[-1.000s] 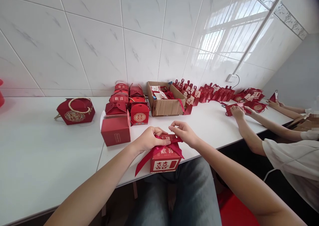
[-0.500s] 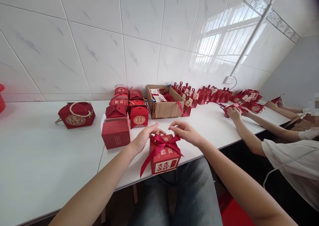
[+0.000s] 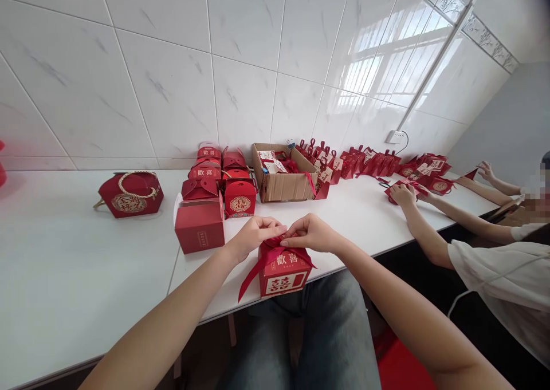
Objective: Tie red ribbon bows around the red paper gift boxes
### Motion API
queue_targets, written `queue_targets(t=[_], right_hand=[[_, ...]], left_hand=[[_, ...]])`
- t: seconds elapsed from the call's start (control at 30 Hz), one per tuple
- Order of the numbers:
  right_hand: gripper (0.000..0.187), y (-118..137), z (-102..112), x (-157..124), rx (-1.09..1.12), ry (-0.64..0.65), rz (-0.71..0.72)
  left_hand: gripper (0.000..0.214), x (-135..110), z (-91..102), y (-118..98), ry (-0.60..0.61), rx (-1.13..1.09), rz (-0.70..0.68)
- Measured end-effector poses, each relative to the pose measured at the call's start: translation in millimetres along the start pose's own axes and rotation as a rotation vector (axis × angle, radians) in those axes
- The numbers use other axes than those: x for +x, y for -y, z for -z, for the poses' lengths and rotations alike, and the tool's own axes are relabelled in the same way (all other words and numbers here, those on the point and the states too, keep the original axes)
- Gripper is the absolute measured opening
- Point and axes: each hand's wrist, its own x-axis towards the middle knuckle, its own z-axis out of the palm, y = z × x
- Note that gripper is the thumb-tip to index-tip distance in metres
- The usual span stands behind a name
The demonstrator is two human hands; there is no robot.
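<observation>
A red gift box (image 3: 283, 281) with gold and white lettering stands at the table's front edge, close to my lap. Across its top lies a dark red ribbon (image 3: 267, 258) tied in a bow, one long tail hanging down the left side. My left hand (image 3: 258, 235) pinches the bow from the left with thumb and fingers. From the right, my right hand (image 3: 310, 233) closes on the same bow, its fingertips nearly meeting those of the left. The knot is partly hidden behind the fingers.
Several red boxes (image 3: 200, 221) stand in rows at centre left. A cardboard carton (image 3: 289, 188) holds ribbon and cards. One rope-handled red box (image 3: 131, 198) sits far left. Along the wall are more bagged favours (image 3: 373, 164). Co-workers' hands (image 3: 403, 194) work at the right.
Both hands, apart and loose around the bow before, have come together over it and closed on the ribbon. The box has stayed in place.
</observation>
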Motion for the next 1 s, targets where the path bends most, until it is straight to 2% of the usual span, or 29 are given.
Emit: queue_targets(t=[0.1,0.43,0.53,0.67,0.77,0.83,0.93,1.0], right_hand=[[0.031,-2.9,2.0,1.4,0.031,0.045,-0.011],[0.035,-1.3,2.1,2.2,0.034,0.059,0.007],[0.035,-3.4,3.7,-1.5,0.116,-0.014,-0.020],[0.031,-17.9,8.6,-16.2,0.415,-0.123,-0.036],[0.025,-35.1,6.9,-33.2,0.647,-0.118,-0.015],[0.031,-45.8,2.5,-43.3,0.740,-0.122,0.015],[0.040,-59.3,-4.6,-50.6,0.757,-0.209,0.089],[0.040,-68.2,-7.9,-50.7,0.679,-0.304,0.123]], left_hand=[[0.051,1.6,-1.3,1.7,-0.023,0.006,0.002],[0.047,6.1,3.2,6.1,-0.081,0.060,-0.006],[0.045,5.8,6.4,5.5,-0.096,0.068,-0.043],[0.042,4.1,8.7,1.6,-0.063,0.053,-0.022],[0.043,3.0,7.3,-1.2,-0.036,-0.011,0.027],[0.044,3.0,6.1,-1.4,-0.031,-0.029,0.025],[0.044,3.7,5.8,0.7,-0.038,-0.010,0.013],[0.043,4.2,6.6,2.8,-0.040,-0.015,0.018]])
